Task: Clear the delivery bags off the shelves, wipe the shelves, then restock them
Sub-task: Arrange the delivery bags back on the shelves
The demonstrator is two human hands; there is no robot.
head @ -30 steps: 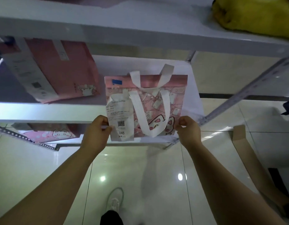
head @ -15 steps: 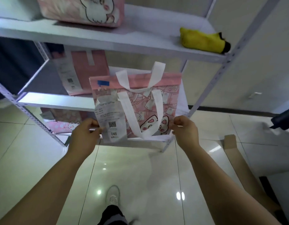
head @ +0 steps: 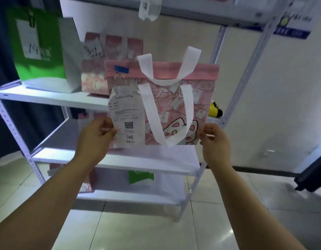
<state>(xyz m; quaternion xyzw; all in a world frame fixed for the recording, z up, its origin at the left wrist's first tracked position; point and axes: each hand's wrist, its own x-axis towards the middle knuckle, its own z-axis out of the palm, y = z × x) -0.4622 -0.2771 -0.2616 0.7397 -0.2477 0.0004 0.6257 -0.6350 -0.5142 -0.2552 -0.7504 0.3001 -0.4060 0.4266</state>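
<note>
A pink delivery bag (head: 175, 105) with white handles, a cat print and a stapled receipt marked 046 is held upright in the air in front of the white shelf unit (head: 53, 100). My left hand (head: 94, 139) pinches its lower left corner by the receipt. My right hand (head: 215, 141) pinches its lower right corner. The bag's bottom hangs above the bare middle shelf (head: 138, 161).
A green and white bag (head: 42, 51) and another pink bag (head: 96, 69) stand on the upper shelf. A yellow object (head: 214, 110) lies behind the held bag. More bags, one of them a green bag (head: 140, 177), sit on the lower shelves. Glossy tiled floor lies below.
Both hands have lifted the pink bag up from the lower shelf level to the height of the upper shelves; the view has tilted upward with it. The grip at both corners is unchanged.
</note>
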